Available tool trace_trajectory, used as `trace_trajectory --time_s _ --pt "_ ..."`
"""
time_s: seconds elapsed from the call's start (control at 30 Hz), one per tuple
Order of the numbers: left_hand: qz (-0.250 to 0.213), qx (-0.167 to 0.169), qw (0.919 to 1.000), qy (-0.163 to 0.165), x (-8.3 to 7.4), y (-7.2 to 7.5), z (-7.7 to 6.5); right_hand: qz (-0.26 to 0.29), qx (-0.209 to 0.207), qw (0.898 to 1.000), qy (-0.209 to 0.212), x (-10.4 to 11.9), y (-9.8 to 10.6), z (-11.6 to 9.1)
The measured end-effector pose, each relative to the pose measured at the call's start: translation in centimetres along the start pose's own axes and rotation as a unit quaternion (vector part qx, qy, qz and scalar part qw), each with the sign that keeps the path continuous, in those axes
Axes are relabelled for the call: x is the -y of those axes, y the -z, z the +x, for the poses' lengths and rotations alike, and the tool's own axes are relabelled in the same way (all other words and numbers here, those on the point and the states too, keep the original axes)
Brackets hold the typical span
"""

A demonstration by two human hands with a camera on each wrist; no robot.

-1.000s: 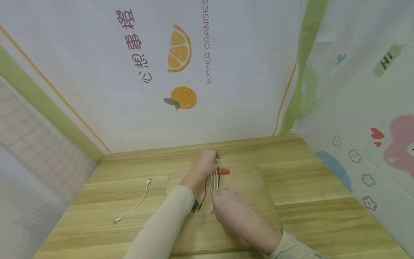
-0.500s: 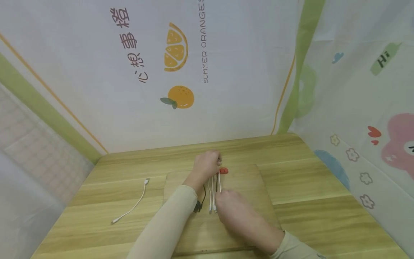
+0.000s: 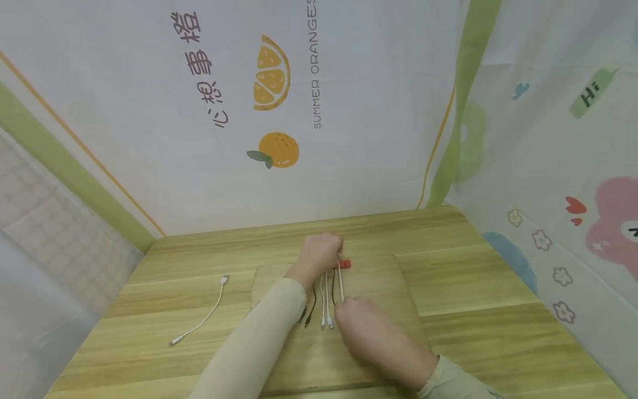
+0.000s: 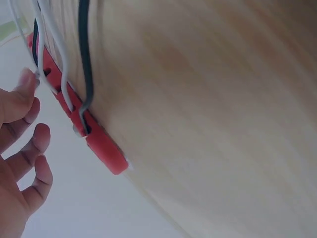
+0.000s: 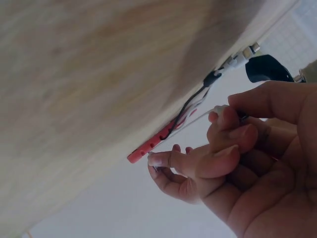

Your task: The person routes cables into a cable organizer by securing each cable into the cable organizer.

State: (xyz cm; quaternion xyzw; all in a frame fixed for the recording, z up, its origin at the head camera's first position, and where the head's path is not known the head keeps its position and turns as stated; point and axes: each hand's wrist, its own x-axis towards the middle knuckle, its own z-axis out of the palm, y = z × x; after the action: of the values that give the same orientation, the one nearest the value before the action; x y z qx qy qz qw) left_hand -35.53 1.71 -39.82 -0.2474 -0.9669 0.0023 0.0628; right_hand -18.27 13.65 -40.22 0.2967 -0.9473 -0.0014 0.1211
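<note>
My left hand is at the board's far edge, thumb and forefinger pinching the far end of a thin white charging cable. My right hand pinches that cable's near plug, and the cable runs straight between both hands. Below it lies a red cable-clip strip, partly hidden by my left hand in the head view. Two white cables and black cables run from the strip; in the left wrist view, several cables sit in or over its slots.
A wooden board lies under the strip and cables, on a wood-grain table. A separate short white cable lies to the left. A printed white cloth hangs behind the table. A dark plug shows in the right wrist view.
Both hands have shifted slightly right along the strip, bringing the stretched white cable to the right of a black one. My right hand has lowered a little toward me. More of the strip is covered.
</note>
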Motion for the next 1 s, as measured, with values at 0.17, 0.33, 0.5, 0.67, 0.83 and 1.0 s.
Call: trace_trajectory --time_s 0.17,0.33,0.5,0.67,0.83,1.0 --pt "0.021 0.010 0.9997 -0.001 -0.3 0.4 0.1 0.009 0.006 1.000 0.005 0.0 -0.1 0.3" --pt "0.036 0.031 0.9989 0.004 -0.6 0.5 0.5 0.008 0.030 1.000 0.006 -0.4 -0.5 0.3" --pt "0.059 0.051 0.9970 0.002 -0.9 0.3 1.0 0.037 0.066 0.997 -0.015 -0.8 -0.9 0.4" --pt "0.066 0.051 0.9965 0.001 -1.2 0.1 1.2 0.080 0.100 0.991 -0.034 -1.1 -0.8 0.9" --pt "0.060 0.054 0.9964 0.024 -1.0 0.0 1.3 0.111 0.137 0.983 -0.042 -1.3 -0.4 1.6" --pt "0.046 0.059 0.9967 0.033 -1.0 0.4 1.1 0.118 0.153 0.981 -0.033 -1.4 -0.1 2.0"
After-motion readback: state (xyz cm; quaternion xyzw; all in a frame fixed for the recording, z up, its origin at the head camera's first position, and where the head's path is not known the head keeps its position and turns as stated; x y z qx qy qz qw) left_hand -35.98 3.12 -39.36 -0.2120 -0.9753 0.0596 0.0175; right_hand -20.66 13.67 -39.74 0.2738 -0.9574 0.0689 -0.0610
